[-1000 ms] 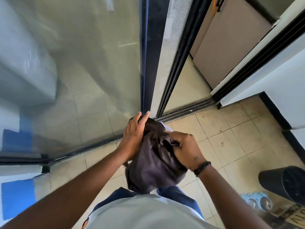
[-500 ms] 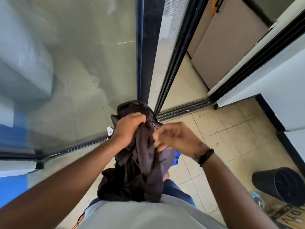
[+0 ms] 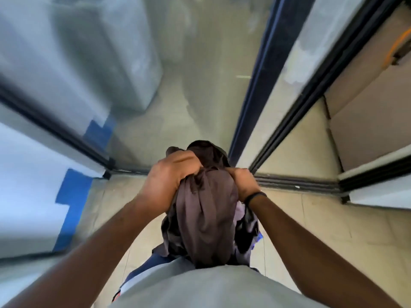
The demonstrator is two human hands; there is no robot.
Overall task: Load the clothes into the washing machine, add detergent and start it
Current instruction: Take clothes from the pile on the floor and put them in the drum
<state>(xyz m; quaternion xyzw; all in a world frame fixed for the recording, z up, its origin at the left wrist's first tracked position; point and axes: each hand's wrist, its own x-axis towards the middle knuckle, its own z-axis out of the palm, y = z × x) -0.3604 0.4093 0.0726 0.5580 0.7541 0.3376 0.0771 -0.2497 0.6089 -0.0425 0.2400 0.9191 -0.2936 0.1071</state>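
A bundle of dark brown clothes (image 3: 206,216) hangs in front of my chest. My left hand (image 3: 169,176) grips its top from the left, fingers curled into the fabric. My right hand (image 3: 243,183), with a black band on the wrist, grips the cloth from the right. The lower folds of the bundle drop toward my grey shirt. A pale box shape (image 3: 106,63) shows behind the glass at upper left; blur hides what it is. No detergent is in view.
A glass sliding door (image 3: 195,85) with a dark frame stands straight ahead. To its right is an open gap over a black floor track (image 3: 295,182), with a beige cabinet (image 3: 367,121) beyond. Beige tiles cover the floor; blue tape marks the left wall (image 3: 69,210).
My right hand has closed on the bundle beside my left. The view has swung left and tilted up, so the black bin at lower right has left the frame.
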